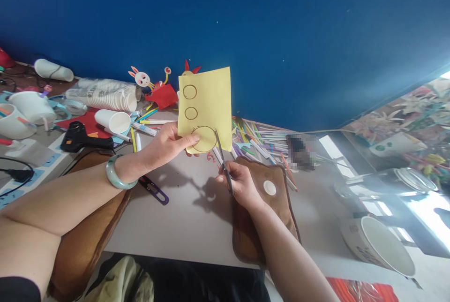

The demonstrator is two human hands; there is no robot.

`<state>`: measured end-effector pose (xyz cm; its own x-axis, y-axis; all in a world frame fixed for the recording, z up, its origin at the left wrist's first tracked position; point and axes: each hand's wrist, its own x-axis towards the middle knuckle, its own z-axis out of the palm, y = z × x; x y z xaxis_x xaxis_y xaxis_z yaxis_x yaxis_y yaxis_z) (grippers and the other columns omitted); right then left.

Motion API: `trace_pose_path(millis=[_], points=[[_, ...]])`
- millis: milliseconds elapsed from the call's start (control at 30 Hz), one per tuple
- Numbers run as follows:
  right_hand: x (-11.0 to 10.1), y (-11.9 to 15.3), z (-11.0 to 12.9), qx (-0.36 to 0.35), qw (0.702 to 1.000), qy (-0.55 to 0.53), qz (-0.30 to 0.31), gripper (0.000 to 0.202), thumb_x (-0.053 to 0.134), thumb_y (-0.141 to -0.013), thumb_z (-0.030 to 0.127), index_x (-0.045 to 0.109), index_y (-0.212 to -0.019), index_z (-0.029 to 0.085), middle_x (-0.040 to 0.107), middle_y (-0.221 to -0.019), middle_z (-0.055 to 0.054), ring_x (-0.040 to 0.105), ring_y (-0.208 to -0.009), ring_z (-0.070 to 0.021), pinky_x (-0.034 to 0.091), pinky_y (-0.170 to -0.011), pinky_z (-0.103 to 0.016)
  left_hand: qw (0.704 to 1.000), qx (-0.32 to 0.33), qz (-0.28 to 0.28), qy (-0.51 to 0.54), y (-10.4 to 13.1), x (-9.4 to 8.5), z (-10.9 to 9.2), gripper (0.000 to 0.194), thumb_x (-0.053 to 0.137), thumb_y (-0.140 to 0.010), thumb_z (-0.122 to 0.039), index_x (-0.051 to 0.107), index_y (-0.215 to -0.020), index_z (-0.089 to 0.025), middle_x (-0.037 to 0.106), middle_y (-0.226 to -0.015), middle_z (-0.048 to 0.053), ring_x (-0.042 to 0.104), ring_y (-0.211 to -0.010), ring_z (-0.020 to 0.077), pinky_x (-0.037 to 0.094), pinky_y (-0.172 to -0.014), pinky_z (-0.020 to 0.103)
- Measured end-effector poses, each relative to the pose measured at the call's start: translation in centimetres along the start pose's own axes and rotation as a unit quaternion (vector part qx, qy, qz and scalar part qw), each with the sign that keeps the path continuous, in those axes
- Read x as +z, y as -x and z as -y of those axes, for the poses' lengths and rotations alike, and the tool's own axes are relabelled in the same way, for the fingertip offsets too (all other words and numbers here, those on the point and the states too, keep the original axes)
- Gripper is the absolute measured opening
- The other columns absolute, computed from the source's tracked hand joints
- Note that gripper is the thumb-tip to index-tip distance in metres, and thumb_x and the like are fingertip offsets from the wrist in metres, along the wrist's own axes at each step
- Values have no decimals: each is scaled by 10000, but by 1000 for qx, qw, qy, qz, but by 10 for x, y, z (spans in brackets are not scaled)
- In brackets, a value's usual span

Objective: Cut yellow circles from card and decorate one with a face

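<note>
A sheet of yellow paper (pixel 211 95) is held up over the table, pinched at its lower left by my left hand (pixel 172 140). Two small circles and one larger circle are drawn on it in dark line. My right hand (pixel 241 182) grips a pair of dark scissors (pixel 221 145). Their blades meet the paper's lower edge, beside the right side of the large circle. Whether the blades are parted is hard to see. Beneath my right forearm lies a brown cushioned pad (pixel 251 227) with a white round cap (pixel 269 187).
A black glue gun (pixel 82 138), a white paper cup (pixel 112 121) and stacked wrapped cups (pixel 105 95) are at left. Several coloured sticks and markers (pixel 260 145) lie along the blue wall (pixel 225 20). A purple-handled cutter (pixel 156 192) rests near my left wrist. A white pot (pixel 383 245) stands at right.
</note>
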<state>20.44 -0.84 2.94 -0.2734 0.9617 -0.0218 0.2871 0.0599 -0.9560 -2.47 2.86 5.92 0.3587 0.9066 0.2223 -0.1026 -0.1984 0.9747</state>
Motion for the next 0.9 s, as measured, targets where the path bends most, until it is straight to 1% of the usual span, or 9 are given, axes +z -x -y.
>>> trace_pose_path(millis=[100,300,467,633,800,900], points=[[0,0,0,-1,1000,2,3,558,773,-608,620,413,-548,198,426,-575,34,351,-570,-103,255,-532,-258,1000,0,-2,-6,0,0,-1,217,639,-835,-330,696,-967,-167,695,-820,36,596,-679,137,511,-588,243],[-1,1,0,-11,1000,5,11,539,773,-609,609,429,-566,196,425,-588,36,345,-582,-105,260,-544,-258,999,-21,-3,-44,2,2,-2,254,621,-850,-404,692,-828,-161,692,-736,41,631,-682,161,549,-657,282],[-1,0,0,-15,1000,7,9,533,772,-615,600,428,-562,196,424,-587,34,350,-583,-106,257,-538,-259,998,-30,-17,-60,2,2,-1,262,643,-845,-413,708,-866,-160,711,-762,42,645,-694,161,560,-716,292],[0,0,0,-14,1000,4,4,551,768,-607,619,421,-562,193,418,-584,37,349,-582,-102,263,-537,-252,999,-24,-7,-47,2,2,-1,270,642,-850,-395,713,-964,-161,732,-856,52,662,-745,166,568,-726,294],[0,0,1,-14,1000,8,9,559,767,-607,618,402,-561,197,404,-576,41,337,-573,-98,255,-533,-252,998,-15,1,-54,2,2,0,235,632,-860,-383,699,-884,-159,699,-750,27,660,-728,164,567,-721,291],[0,0,1,-16,1000,8,8,557,769,-609,610,397,-557,198,403,-576,39,343,-574,-100,254,-533,-255,999,-13,3,-50,2,3,0,219,632,-862,-372,693,-882,-163,699,-754,25,670,-757,171,566,-707,280]])
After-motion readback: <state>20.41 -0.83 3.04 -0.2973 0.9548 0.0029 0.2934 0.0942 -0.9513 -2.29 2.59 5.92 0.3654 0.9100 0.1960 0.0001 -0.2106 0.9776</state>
